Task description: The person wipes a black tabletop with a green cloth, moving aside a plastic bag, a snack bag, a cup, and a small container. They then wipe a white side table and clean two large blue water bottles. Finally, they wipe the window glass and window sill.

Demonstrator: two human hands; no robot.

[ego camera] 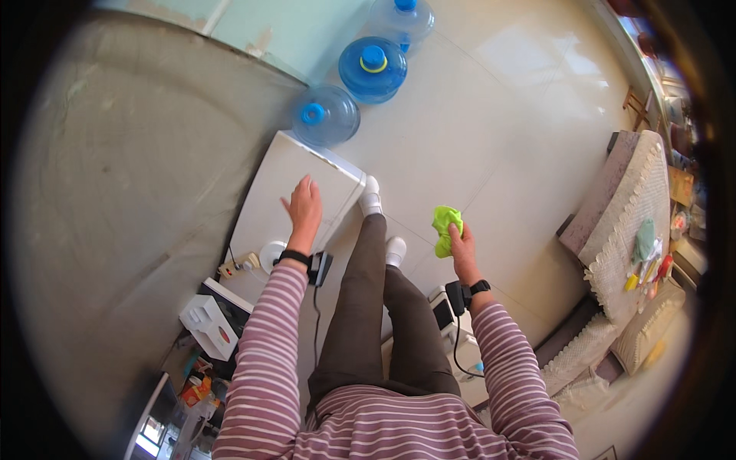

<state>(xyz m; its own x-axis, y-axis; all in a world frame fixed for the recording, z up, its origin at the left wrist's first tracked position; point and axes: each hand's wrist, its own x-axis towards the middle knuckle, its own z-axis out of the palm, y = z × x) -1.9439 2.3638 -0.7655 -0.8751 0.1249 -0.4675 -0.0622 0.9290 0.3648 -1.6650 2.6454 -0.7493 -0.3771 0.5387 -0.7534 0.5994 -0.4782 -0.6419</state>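
Observation:
My left hand (303,208) is above the white top of a low appliance or cabinet (276,178), holding nothing, its thumb spread from the fingers. Whether it touches that surface I cannot tell. In my right hand (463,247) is a crumpled lime-green cloth (445,230), pinched between thumb and fingers over the tiled floor. Both wrists carry black bands with small devices and cables. Near my left wrist a round white object (272,255) and a power socket strip (239,265) lie on the white top.
Large blue water bottles (372,69) stand on the floor by the wall, one (326,115) touching or close to the cabinet's far edge. A sofa with quilted covers (621,230) is at the right. A white box (210,326) sits at lower left.

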